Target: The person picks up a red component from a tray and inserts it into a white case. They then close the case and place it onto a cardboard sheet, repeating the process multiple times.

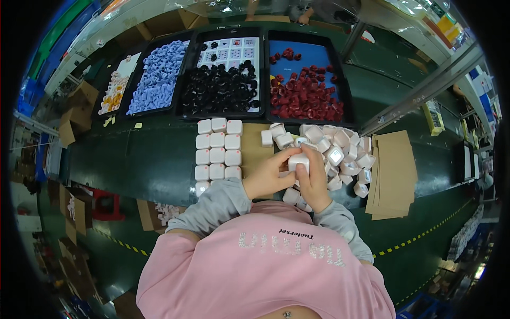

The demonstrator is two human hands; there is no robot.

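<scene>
Both hands hold one small white square box (298, 159) over the green table. My left hand (270, 175) grips its left side and my right hand (315, 181) covers its right side with fingers on top. To the left, white boxes (218, 149) stand in a neat grid of three columns. A loose heap of the same white boxes (340, 151) lies to the right of my hands, some on their sides.
Several black trays at the back hold small rings: red (305, 98), black (220, 90), pale purple (159, 77), and cream (114, 93). Flat brown cardboard sheets (393, 173) lie at the right. A metal bar (425, 87) slants across the upper right.
</scene>
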